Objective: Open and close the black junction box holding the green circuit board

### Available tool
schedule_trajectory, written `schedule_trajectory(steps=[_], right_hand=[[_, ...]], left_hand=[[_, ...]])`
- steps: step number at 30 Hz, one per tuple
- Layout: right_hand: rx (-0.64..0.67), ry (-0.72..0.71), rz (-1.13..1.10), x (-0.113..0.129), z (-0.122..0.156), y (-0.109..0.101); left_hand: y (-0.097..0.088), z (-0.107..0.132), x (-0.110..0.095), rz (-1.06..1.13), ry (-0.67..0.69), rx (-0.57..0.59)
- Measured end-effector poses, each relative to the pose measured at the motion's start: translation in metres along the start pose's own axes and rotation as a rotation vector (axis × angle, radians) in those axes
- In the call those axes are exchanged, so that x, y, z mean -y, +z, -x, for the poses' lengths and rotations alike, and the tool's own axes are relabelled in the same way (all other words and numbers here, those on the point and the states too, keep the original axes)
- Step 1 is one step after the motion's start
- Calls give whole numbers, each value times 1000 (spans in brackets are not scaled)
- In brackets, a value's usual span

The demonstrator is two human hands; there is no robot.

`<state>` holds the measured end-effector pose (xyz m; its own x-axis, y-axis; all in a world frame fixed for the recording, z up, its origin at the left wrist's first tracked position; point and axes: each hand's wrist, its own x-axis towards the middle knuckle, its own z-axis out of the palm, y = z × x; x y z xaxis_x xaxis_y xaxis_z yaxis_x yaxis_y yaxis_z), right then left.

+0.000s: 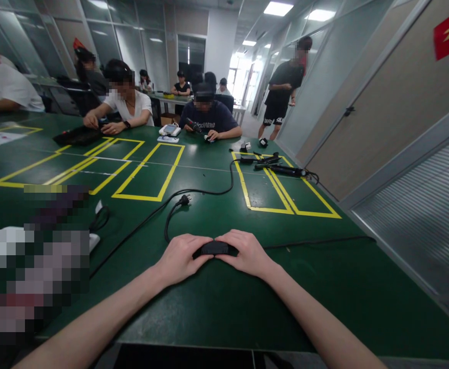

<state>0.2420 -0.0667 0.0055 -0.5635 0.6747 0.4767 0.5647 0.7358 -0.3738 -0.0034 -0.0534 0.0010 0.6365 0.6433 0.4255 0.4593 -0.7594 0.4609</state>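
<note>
A small black oblong device (215, 248) lies on the green table (216, 302) close to the near edge. My left hand (182, 256) covers its left end with fingers curled down around it. My right hand (247, 252) does the same at its right end, so only the middle of the device shows. Black cables run from the device area: one (316, 242) leads off to the right, another (209, 192) loops away to a loose plug (184, 200) lying on the table.
Yellow tape rectangles (149, 174) mark the tabletop. More black cables and tools (281, 168) lie at the far right. Several people sit at the far side; one stands in the corridor. A blurred-out patch covers the near left. A wall runs along the right.
</note>
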Motion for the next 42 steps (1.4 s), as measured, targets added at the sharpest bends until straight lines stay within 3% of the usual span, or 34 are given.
schedule_trajectory(steps=[14, 22, 31, 34, 39, 42], right_hand=[[-39, 14, 38, 2, 4, 1], [43, 115, -38, 4, 4, -1], [42, 98, -79, 3, 4, 0], [69, 248, -275, 7, 3, -4], [284, 599, -904, 11, 2, -11], [218, 648, -964, 12, 0, -11]], left_hand=[[-3, -5, 0, 20, 46, -6], [-3, -5, 2, 19, 73, 8], [-3, -6, 0, 16, 98, 34], [-2, -5, 1, -33, 168, -16], [-2, -5, 0, -90, 302, -77], [-4, -6, -1, -106, 317, -124]])
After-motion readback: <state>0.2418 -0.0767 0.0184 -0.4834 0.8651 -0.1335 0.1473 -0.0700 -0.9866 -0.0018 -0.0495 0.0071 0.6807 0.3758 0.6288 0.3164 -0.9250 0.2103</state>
